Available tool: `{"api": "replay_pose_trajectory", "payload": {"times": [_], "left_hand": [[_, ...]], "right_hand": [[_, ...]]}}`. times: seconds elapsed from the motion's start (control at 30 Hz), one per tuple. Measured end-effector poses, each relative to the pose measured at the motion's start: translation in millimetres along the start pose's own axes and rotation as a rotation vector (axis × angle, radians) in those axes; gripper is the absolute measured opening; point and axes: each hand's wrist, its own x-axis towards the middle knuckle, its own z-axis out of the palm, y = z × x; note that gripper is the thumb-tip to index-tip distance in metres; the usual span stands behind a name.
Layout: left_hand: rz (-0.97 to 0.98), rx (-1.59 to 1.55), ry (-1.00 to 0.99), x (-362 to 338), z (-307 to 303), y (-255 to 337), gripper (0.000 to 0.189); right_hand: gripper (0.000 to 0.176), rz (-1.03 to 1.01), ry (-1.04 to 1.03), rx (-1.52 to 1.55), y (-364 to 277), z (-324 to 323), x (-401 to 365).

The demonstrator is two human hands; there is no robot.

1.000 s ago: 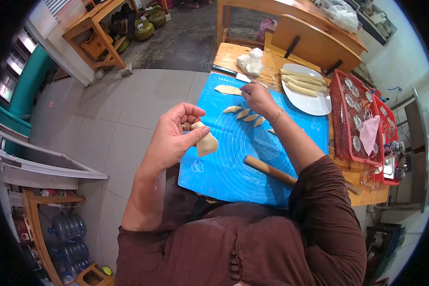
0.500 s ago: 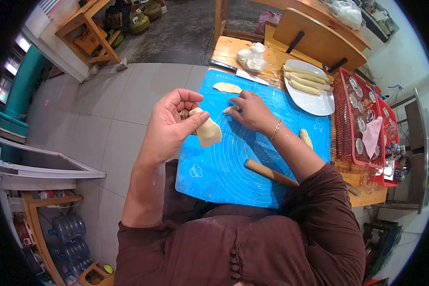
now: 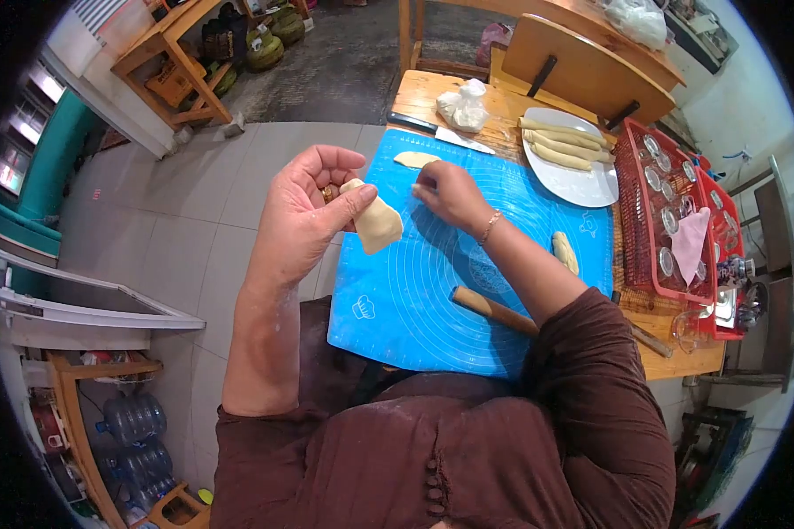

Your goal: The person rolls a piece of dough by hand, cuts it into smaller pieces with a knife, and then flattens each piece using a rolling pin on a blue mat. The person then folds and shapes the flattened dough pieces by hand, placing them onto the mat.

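My left hand (image 3: 313,198) pinches a flat, pale piece of dough (image 3: 378,226) between thumb and fingers, above the left edge of the blue baking mat (image 3: 397,326). My right hand (image 3: 454,196) is over the upper part of the mat with its fingertips drawn together; whatever they hold is hidden. Just beyond them lies another flat dough piece (image 3: 413,160). A twisted piece of dough (image 3: 565,253) rests on the mat to the right of my right forearm. Nearer to me is a wooden rolling pin (image 3: 490,310), partly covered by my right sleeve.
A knife (image 3: 441,132) lies along the mat's far edge, beside a knotted plastic bag of white stuff (image 3: 463,106). A white plate (image 3: 582,189) carries several dough rolls (image 3: 563,141). Red baskets (image 3: 640,220) with glass jars stand at the right. Tiled floor (image 3: 212,194) extends leftward.
My left hand has shifted slightly up and left with its dough. The fingers of my right hand have closed together, and the small dough piece seen between them no longer shows.
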Motion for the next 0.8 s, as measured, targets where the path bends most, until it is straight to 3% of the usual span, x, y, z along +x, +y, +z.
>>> {"api": "replay_pose_trajectory", "payload": {"times": [0.03, 0.17, 0.2, 0.33, 0.4, 0.43, 0.57, 0.63, 0.7, 0.73, 0.8], "left_hand": [[0.016, 0.012, 0.012, -1.0, -1.8, 1.0, 0.03], [0.06, 0.007, 0.027, -1.8, -6.4, 6.4, 0.03], [0.062, 0.004, 0.025, -1.2, -5.2, 7.6, 0.03], [0.082, 0.017, 0.016, 6.5, 5.4, 12.8, 0.031], [0.075, 0.021, 0.008, 13.5, 13.0, 13.5, 0.031], [0.081, 0.047, 0.001, 18.4, 16.4, 12.1, 0.033], [0.097, 0.037, 0.001, 39.5, 30.0, -1.2, 0.037], [0.105, 0.052, 0.005, 44.1, 38.8, -2.8, 0.037], [0.106, 0.061, 0.009, 48.6, 45.4, -5.3, 0.037], [0.116, 0.044, 0.003, 51.8, 48.3, -6.5, 0.037], [0.128, 0.025, -0.005, 58.2, 54.3, -8.7, 0.036]], "right_hand": [[0.016, 0.147, 0.004, 0.187, -5.2, -5.4, 0.7], [0.018, 0.215, 0.004, 0.444, -28.3, -28.4, -16.6], [0.018, 0.215, 0.005, 0.441, -36.2, -28.5, -27.2], [0.015, -0.111, -0.223, 0.115, -60.2, 2.2, -76.0], [0.014, -0.089, -0.359, 0.062, -75.4, 13.9, -94.7], [0.016, -0.179, -0.323, 0.001, -76.4, 17.2, -100.5], [0.022, -0.124, -0.319, -0.012, -68.0, 1.0, -91.9], [0.035, 0.126, -0.118, 0.325, -52.7, -20.8, -78.7], [0.061, 0.18, -0.093, 0.62, -31.6, -46.5, -58.2], [0.07, 0.192, -0.084, 1.024, -22.3, -49.7, -51.7], [0.068, 0.245, -0.204, 1.411, -9.9, -62.1, -41.6]]}}
